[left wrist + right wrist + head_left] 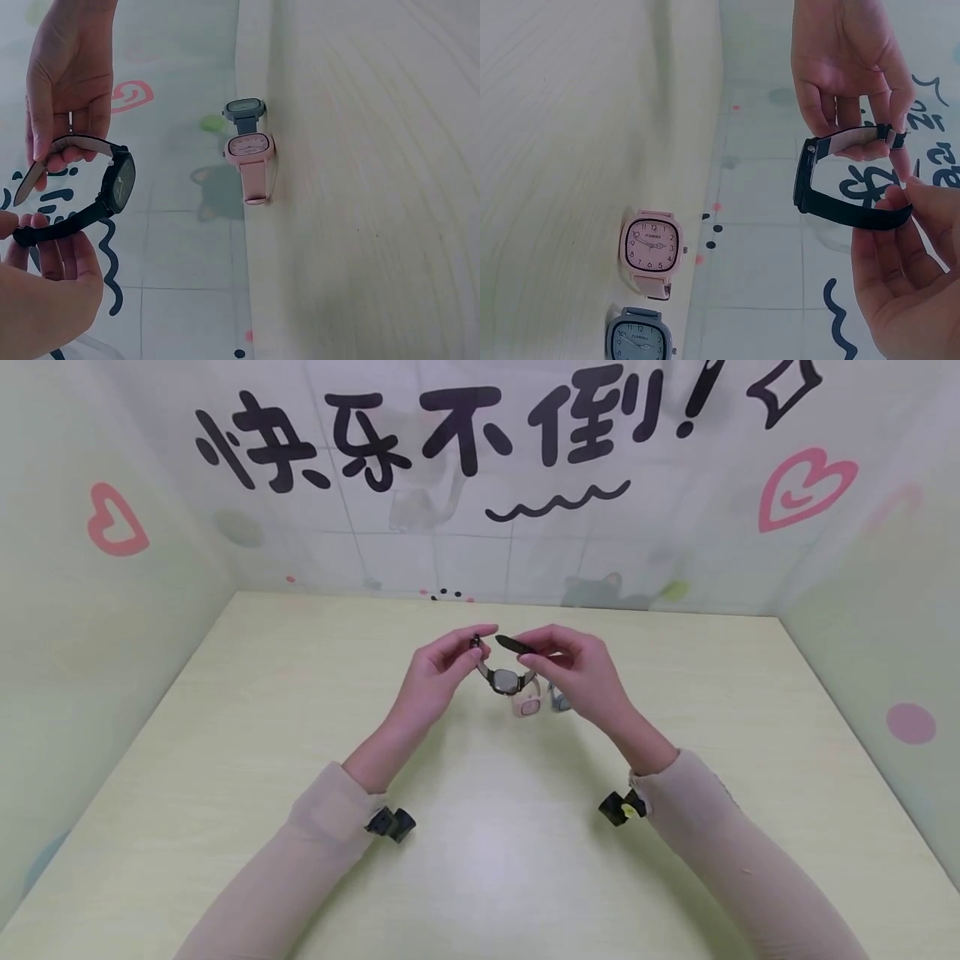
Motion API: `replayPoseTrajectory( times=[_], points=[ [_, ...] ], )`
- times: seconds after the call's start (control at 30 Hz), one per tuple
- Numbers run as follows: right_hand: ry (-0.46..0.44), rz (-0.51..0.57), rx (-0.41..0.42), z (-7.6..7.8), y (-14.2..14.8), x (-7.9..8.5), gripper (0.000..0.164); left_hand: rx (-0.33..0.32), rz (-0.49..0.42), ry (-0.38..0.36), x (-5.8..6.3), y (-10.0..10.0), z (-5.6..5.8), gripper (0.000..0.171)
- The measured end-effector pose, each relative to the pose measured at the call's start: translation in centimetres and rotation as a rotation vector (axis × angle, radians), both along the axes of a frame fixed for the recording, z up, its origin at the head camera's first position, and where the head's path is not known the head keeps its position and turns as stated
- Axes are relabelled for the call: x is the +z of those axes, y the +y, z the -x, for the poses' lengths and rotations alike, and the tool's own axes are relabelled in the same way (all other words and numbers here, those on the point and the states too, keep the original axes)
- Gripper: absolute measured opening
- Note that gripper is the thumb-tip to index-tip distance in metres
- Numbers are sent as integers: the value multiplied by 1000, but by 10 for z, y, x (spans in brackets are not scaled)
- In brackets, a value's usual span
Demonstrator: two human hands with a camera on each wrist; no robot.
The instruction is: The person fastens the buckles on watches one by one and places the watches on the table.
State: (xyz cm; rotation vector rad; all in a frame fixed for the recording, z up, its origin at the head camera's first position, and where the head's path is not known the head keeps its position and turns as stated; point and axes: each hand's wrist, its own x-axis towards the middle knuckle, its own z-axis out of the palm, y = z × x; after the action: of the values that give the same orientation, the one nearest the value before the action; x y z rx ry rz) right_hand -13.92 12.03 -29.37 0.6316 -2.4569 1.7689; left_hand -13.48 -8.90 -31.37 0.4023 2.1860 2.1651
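A black wristwatch [506, 682] hangs unfastened in the air between both hands, its dial at the bottom and its two strap halves curving upward. My left hand [431, 672] pinches the strap end with the buckle [891, 137]. The tapered strap end [513, 644] is gripped between the thumb and fingers of my right hand [585, 672]. A gap separates the two strap ends. Behind the hands, a pink watch [651, 244] stands on the table with its strap closed in a loop. Beside it is a blue-grey watch [639, 341], partly covered by the right hand in the head view.
The pale wood-grain table [480, 860] ends at a white printed backdrop [360, 560] with black lettering and drawings. Side panels [885, 610] rise at left and right. Small black devices [392, 823] are strapped at both wrists, over beige sleeves.
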Motion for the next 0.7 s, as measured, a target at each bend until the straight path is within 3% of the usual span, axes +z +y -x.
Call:
replayPoseTrajectory(
  times=[0.37,0.5,0.7],
  points=[
    [-10,-53,-6,-1,-1,-2,23,-4,40,56,-3,0,-1,36],
    [2,-61,-6,0,0,-3,23,-12,0,63,-4,-1,-1,37],
    [3,-53,10,0,0,-3,22,-13,-89,18,-3,0,-1,30]
  ],
)
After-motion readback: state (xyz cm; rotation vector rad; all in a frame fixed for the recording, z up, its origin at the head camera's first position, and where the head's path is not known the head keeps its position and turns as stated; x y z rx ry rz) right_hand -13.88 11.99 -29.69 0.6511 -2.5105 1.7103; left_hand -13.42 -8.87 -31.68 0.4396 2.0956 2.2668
